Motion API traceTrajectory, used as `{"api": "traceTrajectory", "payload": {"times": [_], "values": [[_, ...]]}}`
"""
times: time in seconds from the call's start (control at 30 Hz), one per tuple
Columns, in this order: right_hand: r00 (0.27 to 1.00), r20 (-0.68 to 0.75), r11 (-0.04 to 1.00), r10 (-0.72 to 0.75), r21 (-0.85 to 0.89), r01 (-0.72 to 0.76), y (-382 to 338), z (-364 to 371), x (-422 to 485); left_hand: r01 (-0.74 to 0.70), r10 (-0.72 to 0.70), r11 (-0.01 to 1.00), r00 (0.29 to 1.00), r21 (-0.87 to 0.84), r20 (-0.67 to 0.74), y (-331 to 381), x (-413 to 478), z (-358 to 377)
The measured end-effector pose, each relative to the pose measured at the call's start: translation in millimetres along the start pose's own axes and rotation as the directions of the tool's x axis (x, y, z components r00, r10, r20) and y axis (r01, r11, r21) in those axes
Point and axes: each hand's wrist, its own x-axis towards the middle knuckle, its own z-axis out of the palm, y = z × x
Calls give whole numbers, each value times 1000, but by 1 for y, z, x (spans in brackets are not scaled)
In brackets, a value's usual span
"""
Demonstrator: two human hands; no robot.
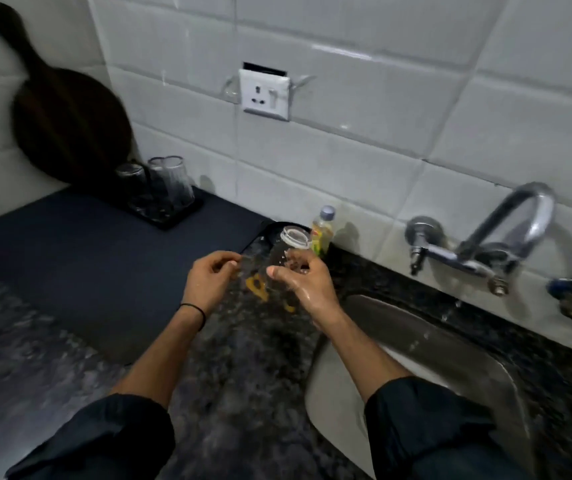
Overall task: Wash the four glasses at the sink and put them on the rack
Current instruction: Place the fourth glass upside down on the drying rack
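My right hand [307, 282], wet, grips a clear glass [286, 249], tilted with its thick base up, above the counter left of the steel sink [450, 362]. My left hand [210, 280] is just left of the glass with its fingers curled near the rim; contact is unclear. At the back left, three clear glasses [166, 183] stand upside down on a black rack [173, 220].
A wall tap [519, 230] drips over the sink. A small yellow bottle [322, 233] and a black tray [269, 232] stand by the tiled wall. Yellow scraps [258, 289] lie on the speckled counter. A dark mat [87, 265], a leaning wooden board [66, 123] and a socket [265, 95] are at left and back.
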Motion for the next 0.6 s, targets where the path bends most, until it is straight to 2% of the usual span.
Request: {"api": "traceTrajectory", "payload": {"times": [0.1, 0.27, 0.4, 0.6], "values": [[997, 80, 1000, -9, 17, 8, -16, 66, 43, 60, -51, 995, 991, 77, -122, -24, 39, -61], [993, 102, 995, -65, -72, 72, -30, 164, 113, 134, -77, 958, 971, 252, -224, -57, 98, -139], [988, 118, 988, -94, -110, 107, -33, 227, 163, 165, -91, 913, 974, 373, -207, -83, 142, -170], [981, 125, 957, -145, -234, 172, -22, 293, 226, 93, -43, 786, 995, 611, -95, -128, 192, -184]]}}
